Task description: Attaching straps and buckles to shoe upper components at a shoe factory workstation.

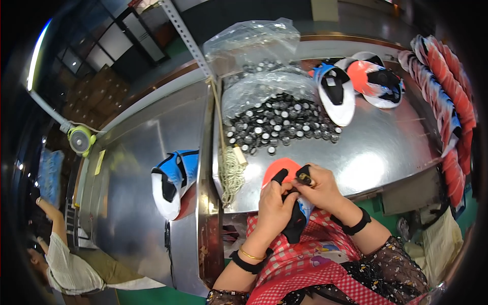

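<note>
At the table's front edge, I hold what looks like a shoe upper (280, 168), orange at its far end with blue and black parts nearer me. My left hand (274, 206) grips its near side, fingers closed, a black cover on one finger. On the other side, my right hand (322, 187) pinches at the same piece; a black cover with a small gold-coloured spot shows on one finger. Whether a small part sits between the fingertips cannot be made out. Just beyond lies a heap of small round black pieces (284, 119), some with white tops.
Clear plastic bags (254, 40) rise behind the heap. More uppers (339, 104) lie at the back right, beside tall nested stacks (447, 96). A blue-and-white upper (168, 195) and a coiled cord (232, 175) are leftward. A small fan (81, 140) and another person (68, 264) are far left.
</note>
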The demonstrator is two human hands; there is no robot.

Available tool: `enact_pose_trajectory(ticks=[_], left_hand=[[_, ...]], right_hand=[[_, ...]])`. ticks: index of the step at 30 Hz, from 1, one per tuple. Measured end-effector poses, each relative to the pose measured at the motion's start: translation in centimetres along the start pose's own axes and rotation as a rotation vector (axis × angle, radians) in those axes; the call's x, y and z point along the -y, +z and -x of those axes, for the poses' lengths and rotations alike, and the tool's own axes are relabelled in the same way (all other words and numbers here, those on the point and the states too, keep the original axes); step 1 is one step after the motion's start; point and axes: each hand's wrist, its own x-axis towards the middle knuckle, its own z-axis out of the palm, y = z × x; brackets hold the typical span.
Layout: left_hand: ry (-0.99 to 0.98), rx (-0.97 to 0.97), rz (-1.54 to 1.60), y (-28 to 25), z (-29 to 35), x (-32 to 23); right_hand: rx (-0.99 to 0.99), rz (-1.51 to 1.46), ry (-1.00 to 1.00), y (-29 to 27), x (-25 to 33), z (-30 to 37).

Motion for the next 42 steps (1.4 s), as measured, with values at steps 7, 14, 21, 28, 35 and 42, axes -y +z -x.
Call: enact_pose_trajectory(ticks=[7,14,21,28,35,42], left_hand=[[0.119,-0.227,-0.134,2.5,1.1,1.6],[0.028,-0.236,0.258,1.4,-0.9,-1.6],[-0.418,-0.041,0.953,0.7,-4.0,-3.0],[-0.484,-0.116,0.982,0.2,-4.0,-3.8],[-0.226,-0.073,0.822,1.9,-2.6,-2.7],[-0.358,-0.08,0.956,1.2,-2.8,-3.6]], right_hand=[[-0.33,-0.297,0.259,-3.2,-2.7,-2.7],[-0.207,-0.295,0.173,-3.0,-1.6,-2.6],[-0.238,-0.158,0.147,-2.3,-0.9,-2.3],[-0.41,0.358,-0.387,-4.5,1.1,-0.9],[-0.326,0.202,-0.254,-3.1,0.2,0.1],[-0.098,-0.612,0.363,-2.6,1.6,1.0]])
